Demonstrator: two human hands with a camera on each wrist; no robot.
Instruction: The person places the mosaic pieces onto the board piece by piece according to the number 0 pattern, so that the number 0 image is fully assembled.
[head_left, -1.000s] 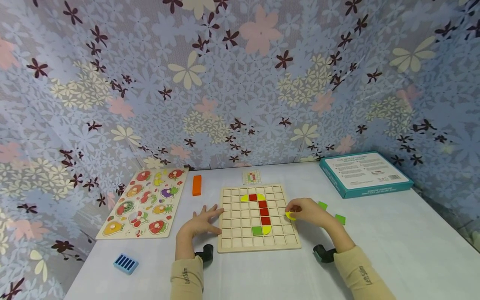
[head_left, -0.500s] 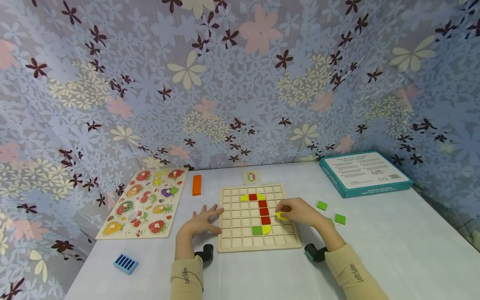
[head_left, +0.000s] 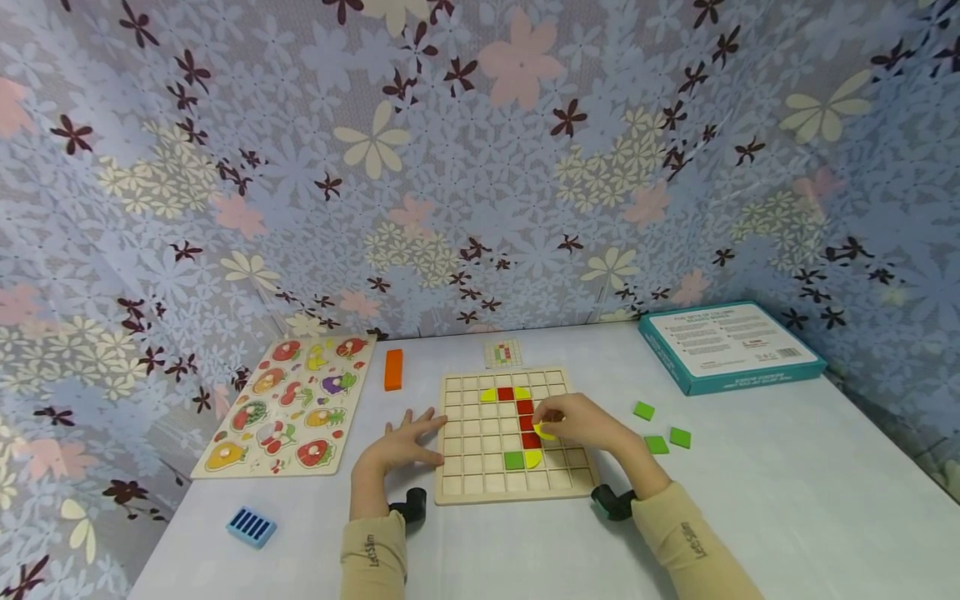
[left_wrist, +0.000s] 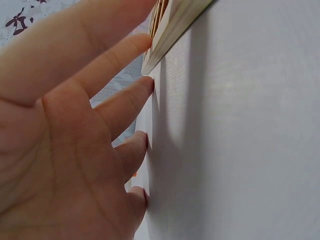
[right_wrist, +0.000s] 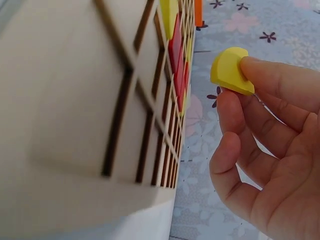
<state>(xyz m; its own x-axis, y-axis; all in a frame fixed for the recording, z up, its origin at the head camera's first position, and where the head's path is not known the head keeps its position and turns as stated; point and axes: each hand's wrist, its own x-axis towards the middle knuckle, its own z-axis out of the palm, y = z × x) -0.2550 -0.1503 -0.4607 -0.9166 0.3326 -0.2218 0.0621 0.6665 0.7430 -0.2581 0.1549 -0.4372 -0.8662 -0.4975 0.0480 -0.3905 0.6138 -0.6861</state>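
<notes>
A wooden grid board lies at the middle of the table, carrying red square tiles, yellow rounded tiles and one green tile. My right hand pinches a yellow quarter-round tile between thumb and fingers, above the board beside the red column. My left hand is spread at the board's left edge, with thumb and a fingertip touching it. In the left wrist view its other fingertips rest on the white table.
Several green tiles lie right of the board. A small pattern card is behind it. A teal box stands back right. On the left are a fruit puzzle, an orange block and a blue slotted block.
My right hand has moved left over the board with the yellow tile, from its right edge to beside the red column. More green tiles show behind it. My left hand has stayed put.
</notes>
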